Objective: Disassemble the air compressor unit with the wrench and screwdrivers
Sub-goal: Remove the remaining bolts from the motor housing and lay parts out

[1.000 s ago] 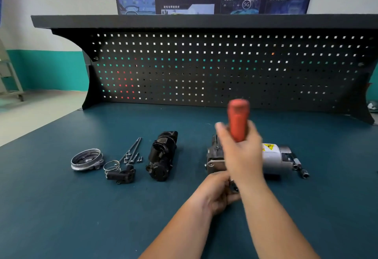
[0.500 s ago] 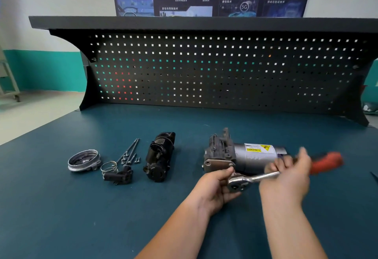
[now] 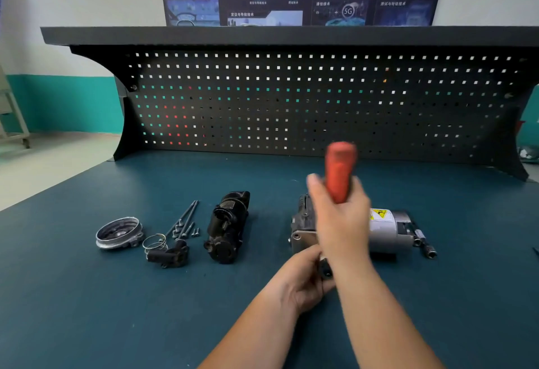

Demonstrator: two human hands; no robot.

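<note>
Left hand (image 3: 300,281), nearest, had its grip closed round the dark lower end of the wrench (image 3: 339,170) at the compressor's (image 3: 388,231) near face. Right hand (image 3: 341,222), blurred, gripped the wrench's red handle, which stood nearly upright. The compressor lay on its side on the counter (image 3: 87,310), right of centre, with a socket bit (image 3: 424,244) just beside its right end. To its left, well apart, lay a black housing (image 3: 227,228), bolts (image 3: 183,220), a spring clip (image 3: 154,243) and a metal ring (image 3: 118,233). A pegboard (image 3: 291,100) stood behind.
</note>
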